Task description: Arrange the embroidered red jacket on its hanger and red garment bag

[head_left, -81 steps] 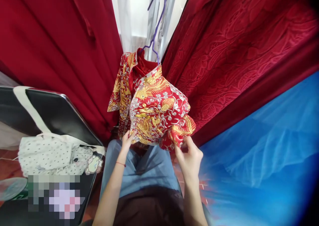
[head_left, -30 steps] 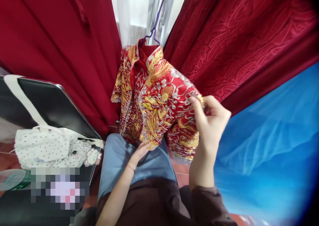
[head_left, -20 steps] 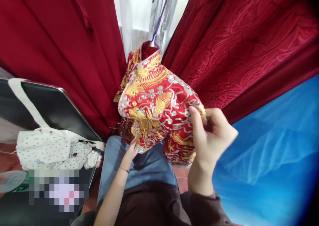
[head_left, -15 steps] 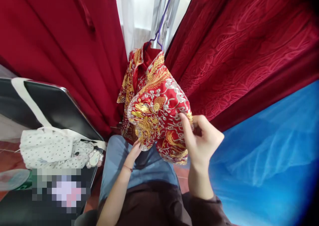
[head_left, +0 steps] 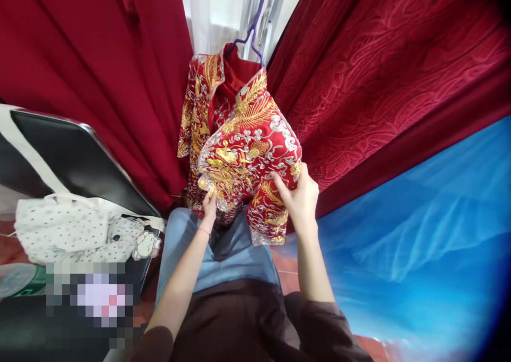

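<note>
A red jacket (head_left: 239,144) with gold and silver embroidery hangs by its collar from a purple hanger (head_left: 254,29). Its front stands open at the neck, showing the red lining. My left hand (head_left: 209,202) pinches the jacket's lower front edge. At the side near the sleeve, my right hand (head_left: 299,199) grips the cloth, thumb on the outer face and fingers hidden behind. One sleeve dangles below my right hand; the other hangs at the left.
Red curtains (head_left: 88,48) flank the jacket. At the left is a black chair (head_left: 67,149) bearing a white dotted bag (head_left: 64,229) and a plastic bottle (head_left: 24,279); a blurred patch covers another item. Blue sheer fabric (head_left: 403,239) spreads at the right.
Both hands have moved farther away from my body, the right also leftward. My right hand's fingers have gone behind the cloth, and the jacket front is spread wider.
</note>
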A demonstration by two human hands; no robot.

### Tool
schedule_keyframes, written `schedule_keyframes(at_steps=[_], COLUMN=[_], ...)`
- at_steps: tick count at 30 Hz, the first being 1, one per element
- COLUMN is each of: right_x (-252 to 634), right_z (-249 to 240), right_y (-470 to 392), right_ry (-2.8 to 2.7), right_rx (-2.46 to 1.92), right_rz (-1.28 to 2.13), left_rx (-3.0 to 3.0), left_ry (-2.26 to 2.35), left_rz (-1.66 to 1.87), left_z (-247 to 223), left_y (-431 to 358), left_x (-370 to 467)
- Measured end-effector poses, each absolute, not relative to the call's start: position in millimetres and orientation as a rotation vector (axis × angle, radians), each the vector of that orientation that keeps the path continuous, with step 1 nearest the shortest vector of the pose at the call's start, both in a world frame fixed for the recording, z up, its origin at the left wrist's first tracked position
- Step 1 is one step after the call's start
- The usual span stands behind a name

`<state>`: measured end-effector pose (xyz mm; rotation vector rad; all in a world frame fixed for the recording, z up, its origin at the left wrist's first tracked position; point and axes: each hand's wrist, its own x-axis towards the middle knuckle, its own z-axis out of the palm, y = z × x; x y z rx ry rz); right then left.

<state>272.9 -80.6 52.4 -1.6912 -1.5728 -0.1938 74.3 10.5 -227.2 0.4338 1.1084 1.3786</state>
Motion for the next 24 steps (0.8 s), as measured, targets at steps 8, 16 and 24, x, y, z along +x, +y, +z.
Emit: schedule_keyframes(at_steps=[8, 16, 24], right_x=[270.4, 264.7, 280.7], right_z=[67.2, 110.8, 66.3], right_y=[-74.8, -16.3, 43.9], right_ry=[-1.527, -1.746, -1.644], right_rx=[-1.629, -1.568, -1.608], right_rz=[-0.270, -0.252, -0.410], left_rx=[0.440, 0.545, 0.809], left_ry=[1.241, 1.287, 1.433], left_rz=[1.314, 1.141, 1.376], left_z=[-220.9, -234.4, -189.8], left_y=[23.1, 1.7, 36.0], left_x=[70.8, 87.4, 50.6])
